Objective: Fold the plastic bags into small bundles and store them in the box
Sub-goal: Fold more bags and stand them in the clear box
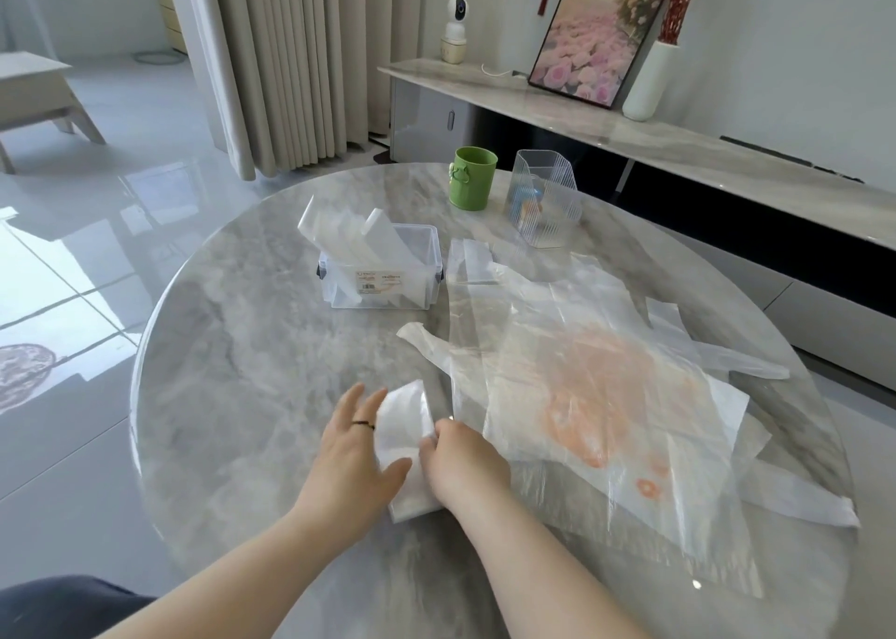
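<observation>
Nearer the person than the box [339, 294], the left hand [354, 449] pressed flat-fingered on the folded bag [405, 415] while the right hand [460, 464] pinched its edge. The slippery plastic could spring open if either let go.

1. The left hand [350, 449] lies flat on a folded bag [406, 413], and the right hand [460, 464] pinches its edge.
2. The clear box [383, 294] beyond holds bundles [339, 231].
3. Loose bags [606, 386] are spread out to the right.
</observation>
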### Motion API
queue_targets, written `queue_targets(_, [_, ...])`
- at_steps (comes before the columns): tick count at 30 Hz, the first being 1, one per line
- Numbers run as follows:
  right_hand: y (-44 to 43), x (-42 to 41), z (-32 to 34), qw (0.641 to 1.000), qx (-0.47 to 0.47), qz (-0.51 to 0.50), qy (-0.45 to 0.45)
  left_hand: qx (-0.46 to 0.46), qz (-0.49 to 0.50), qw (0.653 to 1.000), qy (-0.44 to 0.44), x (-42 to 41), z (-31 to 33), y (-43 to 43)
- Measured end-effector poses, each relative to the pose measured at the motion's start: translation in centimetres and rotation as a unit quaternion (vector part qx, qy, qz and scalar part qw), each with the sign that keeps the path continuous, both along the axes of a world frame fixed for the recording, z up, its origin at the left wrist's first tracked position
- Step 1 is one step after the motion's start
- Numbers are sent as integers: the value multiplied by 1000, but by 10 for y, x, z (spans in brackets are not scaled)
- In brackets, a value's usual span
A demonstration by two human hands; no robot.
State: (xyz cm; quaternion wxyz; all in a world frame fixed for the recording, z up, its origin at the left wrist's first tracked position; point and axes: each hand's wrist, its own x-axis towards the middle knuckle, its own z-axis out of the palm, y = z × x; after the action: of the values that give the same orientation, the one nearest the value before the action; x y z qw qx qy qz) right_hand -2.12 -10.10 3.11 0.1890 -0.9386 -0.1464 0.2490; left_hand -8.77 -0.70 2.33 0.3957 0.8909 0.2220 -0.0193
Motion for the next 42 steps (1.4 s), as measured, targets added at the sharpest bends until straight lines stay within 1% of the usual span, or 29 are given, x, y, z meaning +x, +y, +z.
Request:
queue_targets(2, [2,-2,0,999,-22,-1,-23,147,-75,985,49,-1,-3,-2])
queue_targets(3, [3,-3,-1,999,-30,-1,-34,191,-105,974,69,-1,-4,-3])
queue_targets(4, [3,-4,-3,999,-34,2,-41,213,-124,966,81,-1,-7,-4])
queue_targets(6, [4,-6,-6,998,-29,2,-52,239,-157,952,110,-1,-11,-3])
queue_targets(8, [5,-8,-10,997,-26,2,-76,255,-163,946,118,1,-16,-1])
queue_targets(9, [5,-10,-13,994,-31,8,-108,263,-166,943,121,2,-17,-2])
queue_targets(10, [3,-11,-18,984,-35,14,-173,269,-169,940,124,2,-16,-2])
queue_targets(11, [1,-12,-25,967,-24,18,-252,275,-172,939,118,1,-16,-2])
queue_targets(12, [-2,-13,-32,954,-4,20,-298,276,-174,938,116,1,-15,-1])
queue_targets(13, [-4,-15,-39,941,12,34,-336,276,-173,938,116,1,-14,0])
queue_targets(15, [-12,-17,-51,931,30,87,-353,274,-170,939,118,2,-12,2])
queue_targets(17, [-19,-20,-56,932,15,121,-341,267,-163,944,105,5,-8,2])
queue_targets(19, [-23,-22,-53,932,-12,134,-337,248,-132,956,82,11,-5,5])
queue_targets(21, [-25,-24,-51,931,-7,142,-336,217,-99,969,61,19,-1,11])
queue_targets(23, [-28,-28,-51,932,6,141,-333,200,-78,975,58,26,-1,20])
queue_targets(26, [-33,-34,-54,926,40,153,-342,177,-76,978,85,37,0,29])
queue_targets(30, [-33,-36,-48,927,41,158,-338,149,-98,972,152,46,4,32])
queue_targets(33, [-32,-37,-41,941,55,156,-295,154,-110,965,184,48,8,34])
queue_targets(35, [-31,-36,-36,958,58,151,-236,148,-114,963,194,47,10,35])
queue_targets(37, [-29,-34,-32,964,67,118,-227,142,-114,964,195,45,12,34])
queue_targets(39, [-31,-34,-27,973,60,88,-203,140,-113,966,187,43,14,34])
queue_targets(40, [-32,-32,-27,972,58,86,-209,139,-116,967,177,43,14,34])
queue_targets(42, [-33,-27,-22,981,65,105,-149,111,-115,977,140,43,14,35])
